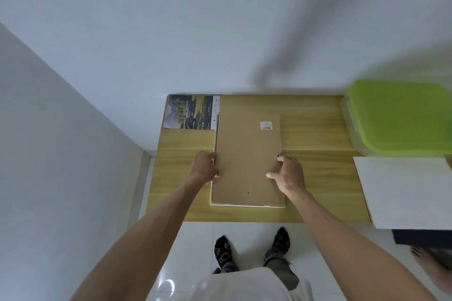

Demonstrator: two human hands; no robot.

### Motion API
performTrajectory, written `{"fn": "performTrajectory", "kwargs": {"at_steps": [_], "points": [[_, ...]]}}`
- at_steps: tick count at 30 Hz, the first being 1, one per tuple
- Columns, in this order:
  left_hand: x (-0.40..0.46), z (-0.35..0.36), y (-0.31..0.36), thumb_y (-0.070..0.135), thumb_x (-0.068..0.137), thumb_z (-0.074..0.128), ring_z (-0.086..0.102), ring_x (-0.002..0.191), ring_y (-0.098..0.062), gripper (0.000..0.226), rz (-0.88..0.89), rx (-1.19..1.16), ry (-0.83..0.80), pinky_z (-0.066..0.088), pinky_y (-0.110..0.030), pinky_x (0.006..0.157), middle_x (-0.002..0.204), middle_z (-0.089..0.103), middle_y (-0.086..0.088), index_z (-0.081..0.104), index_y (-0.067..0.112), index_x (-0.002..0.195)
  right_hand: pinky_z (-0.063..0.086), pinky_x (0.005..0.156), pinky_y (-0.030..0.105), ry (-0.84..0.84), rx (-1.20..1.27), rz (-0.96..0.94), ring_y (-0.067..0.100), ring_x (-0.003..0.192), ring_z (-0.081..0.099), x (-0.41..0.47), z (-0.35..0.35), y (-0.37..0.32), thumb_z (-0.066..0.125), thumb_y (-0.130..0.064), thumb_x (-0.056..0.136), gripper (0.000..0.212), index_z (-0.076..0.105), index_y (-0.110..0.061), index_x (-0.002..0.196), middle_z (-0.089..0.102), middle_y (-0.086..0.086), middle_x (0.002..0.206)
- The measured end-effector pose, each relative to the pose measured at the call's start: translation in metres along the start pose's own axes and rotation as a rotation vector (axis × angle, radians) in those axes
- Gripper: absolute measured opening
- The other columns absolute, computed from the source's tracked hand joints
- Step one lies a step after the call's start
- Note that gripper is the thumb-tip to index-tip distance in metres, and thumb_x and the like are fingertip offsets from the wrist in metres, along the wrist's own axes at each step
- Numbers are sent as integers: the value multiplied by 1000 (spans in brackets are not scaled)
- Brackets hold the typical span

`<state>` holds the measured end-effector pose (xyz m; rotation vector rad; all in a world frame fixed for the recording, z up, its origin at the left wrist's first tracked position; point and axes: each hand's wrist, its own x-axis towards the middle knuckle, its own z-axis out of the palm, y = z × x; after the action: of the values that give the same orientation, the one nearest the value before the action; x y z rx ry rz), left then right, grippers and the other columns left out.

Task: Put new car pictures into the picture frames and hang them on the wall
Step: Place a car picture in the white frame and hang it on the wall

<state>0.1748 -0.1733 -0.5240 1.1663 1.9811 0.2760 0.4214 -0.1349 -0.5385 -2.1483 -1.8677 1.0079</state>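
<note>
Frame (pixel 247 161): face down mid-table (pixel 318 178), brown backing up, white rim showing at near and left edges. Left hand (pixel 205 166) grips its left edge; right hand (pixel 287 173) curls over the right edge, thumb on backing. Car picture (pixel 192 112) at far left corner, touching frame. Green-lidded bin (pixel 401 117) and white board (pixel 406 190) crowd the right side.

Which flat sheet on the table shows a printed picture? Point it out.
The car picture at the table's far left corner; the brown backing board and white sheet are plain.
</note>
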Motion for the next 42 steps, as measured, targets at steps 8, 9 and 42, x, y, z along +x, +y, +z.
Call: {"fn": "performTrajectory", "kwargs": {"at_steps": [8, 9, 42], "points": [[6, 3, -3, 0, 68, 83, 59, 94, -25, 62, 7, 52, 19, 43, -25, 78, 115, 60, -12, 63, 5, 126, 47, 96, 36, 10, -100, -4, 28, 125, 47, -4, 7, -6, 77, -24, 84, 68, 49, -10, 144, 49, 12, 129], [6, 3, -3, 2, 70, 83, 59, 97, -26, 61, 21, 75, 18, 44, -26, 80, 114, 58, -11, 63, 6, 127, 48, 95, 36, 8, -111, -13, 27, 123, 48, -3, 7, -6, 77, -24, 84, 68, 49, -10, 144, 48, 12, 128], [50, -4, 32, 47, 51, 92, -12, 145, -47, 149, 429, 946, -245, 11, -47, 122, 153, -13, -39, -4, -16, 146, -5, 123, 49, -360, -935, -499, 44, 148, -14, 62, -14, -32, 73, -63, 74, 135, -11, 7, 152, -17, 34, 157]]}}
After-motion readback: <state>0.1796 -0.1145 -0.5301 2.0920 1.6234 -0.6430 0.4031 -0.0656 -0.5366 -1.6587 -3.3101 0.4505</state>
